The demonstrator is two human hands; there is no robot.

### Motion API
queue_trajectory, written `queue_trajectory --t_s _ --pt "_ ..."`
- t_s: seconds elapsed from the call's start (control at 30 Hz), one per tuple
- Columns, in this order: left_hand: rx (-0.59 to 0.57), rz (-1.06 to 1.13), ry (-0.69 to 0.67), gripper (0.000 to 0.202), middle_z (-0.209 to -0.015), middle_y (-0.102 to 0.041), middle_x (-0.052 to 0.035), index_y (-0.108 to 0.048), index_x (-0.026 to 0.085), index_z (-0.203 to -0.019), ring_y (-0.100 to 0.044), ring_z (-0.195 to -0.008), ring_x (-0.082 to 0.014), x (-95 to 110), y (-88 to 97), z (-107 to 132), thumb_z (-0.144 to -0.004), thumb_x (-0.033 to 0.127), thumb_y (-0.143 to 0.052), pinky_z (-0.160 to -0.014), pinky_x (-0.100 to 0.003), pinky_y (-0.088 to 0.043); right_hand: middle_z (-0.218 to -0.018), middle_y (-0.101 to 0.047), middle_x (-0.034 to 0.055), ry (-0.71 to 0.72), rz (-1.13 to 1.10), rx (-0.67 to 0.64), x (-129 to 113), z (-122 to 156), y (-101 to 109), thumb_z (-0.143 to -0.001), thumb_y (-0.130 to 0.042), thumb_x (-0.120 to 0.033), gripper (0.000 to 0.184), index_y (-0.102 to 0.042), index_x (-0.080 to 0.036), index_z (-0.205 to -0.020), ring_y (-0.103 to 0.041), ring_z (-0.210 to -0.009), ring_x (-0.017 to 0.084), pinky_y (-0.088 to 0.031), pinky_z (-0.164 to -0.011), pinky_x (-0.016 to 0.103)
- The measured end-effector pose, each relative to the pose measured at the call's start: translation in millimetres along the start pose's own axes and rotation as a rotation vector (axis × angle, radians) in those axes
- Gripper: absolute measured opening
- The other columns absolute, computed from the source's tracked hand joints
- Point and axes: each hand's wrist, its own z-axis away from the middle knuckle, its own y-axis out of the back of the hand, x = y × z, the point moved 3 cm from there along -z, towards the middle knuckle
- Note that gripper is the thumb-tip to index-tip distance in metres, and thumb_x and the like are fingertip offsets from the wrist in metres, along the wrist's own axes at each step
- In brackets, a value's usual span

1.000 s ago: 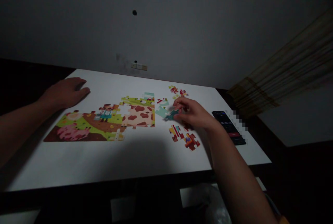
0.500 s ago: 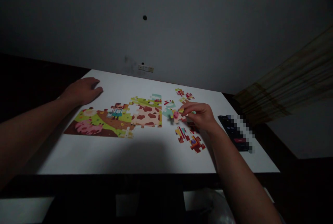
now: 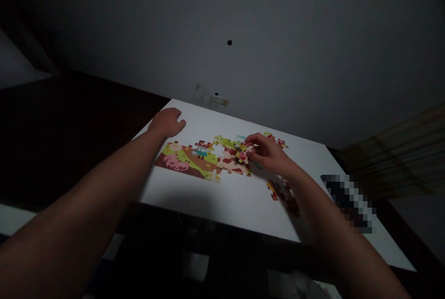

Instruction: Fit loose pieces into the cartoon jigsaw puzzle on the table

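A partly joined jigsaw puzzle [image 3: 194,164] with a farm picture lies on the white table, showing a pink pig, a figure in blue and a brown-spotted cow body. My right hand [image 3: 269,154] pinches a puzzle piece [image 3: 243,155] with pink and yellow on it between thumb and fingers. That piece is held over the right part of the cow section; whether it touches the puzzle I cannot tell. Resting on the far left of the table, my left hand [image 3: 168,122] has its thumb apart from the fingers and holds nothing.
Loose puzzle pieces [image 3: 272,191] lie under and beside my right forearm, partly hidden. More loose pieces [image 3: 282,143] sit behind my right hand. A dark phone [image 3: 342,199], partly pixelated, lies at the table's right. Behind the table stands a wall with sockets [image 3: 219,100].
My right hand has carried the pinched piece left, from among the loose pieces to over the cow section. The view has turned left. My left hand stays resting on the table.
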Motion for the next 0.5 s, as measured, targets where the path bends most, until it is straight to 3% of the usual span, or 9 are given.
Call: queue_trajectory --t_s 0.07,0.2,0.33,0.5 --pt "-0.005 0.003 0.012 0.06 -0.147 -0.063 -0.0146 -0.064 0.016 -0.14 -0.058 -0.134 -0.0338 1.1 2.1 2.0 -0.094 0.05 -0.048 -0.115 -0.043 -0.042 -0.112 -0.074 0.0068 0.003 -0.075 -0.049 -13.9 -23.2 -17.6 -0.087 -0.071 -0.032 0.038 -0.066 -0.032 -0.126 -0.072 -0.086 0.023 -0.06 -0.072 0.036" --pt "-0.004 0.008 0.007 0.057 -0.145 -0.064 -0.0153 -0.065 0.016 -0.138 -0.058 -0.133 -0.0334 3.8 4.6 5.8 -0.096 0.048 -0.047 -0.114 -0.043 -0.043 -0.088 -0.072 0.0037 -0.05 -0.087 -0.138 -19.8 -56.0 -52.5 -0.093 -0.064 -0.031 0.03 -0.069 -0.026 -0.122 -0.07 -0.069 0.02 -0.054 -0.057 0.03" --pt "0.019 0.013 0.0 0.055 -0.142 -0.065 -0.0166 -0.066 0.015 -0.137 -0.058 -0.132 -0.034 5.3 3.7 7.9 -0.097 0.048 -0.047 -0.113 -0.044 -0.043 -0.075 -0.066 0.0001 -0.124 -0.131 -0.185 -15.5 -61.6 -72.5 -0.098 -0.059 -0.033 0.033 -0.068 -0.022 -0.128 -0.063 -0.052 0.016 -0.044 -0.043 0.025" --pt "0.017 -0.003 0.021 0.053 -0.142 -0.065 -0.0158 -0.066 0.017 -0.136 -0.057 -0.133 -0.0337 5.2 1.4 7.6 -0.097 0.048 -0.047 -0.114 -0.045 -0.042 -0.076 -0.066 0.0006 -0.154 -0.224 -0.132 -11.5 -55.8 -77.3 -0.101 -0.058 -0.036 0.032 -0.068 -0.024 -0.129 -0.062 -0.051 0.016 -0.047 -0.043 0.026"
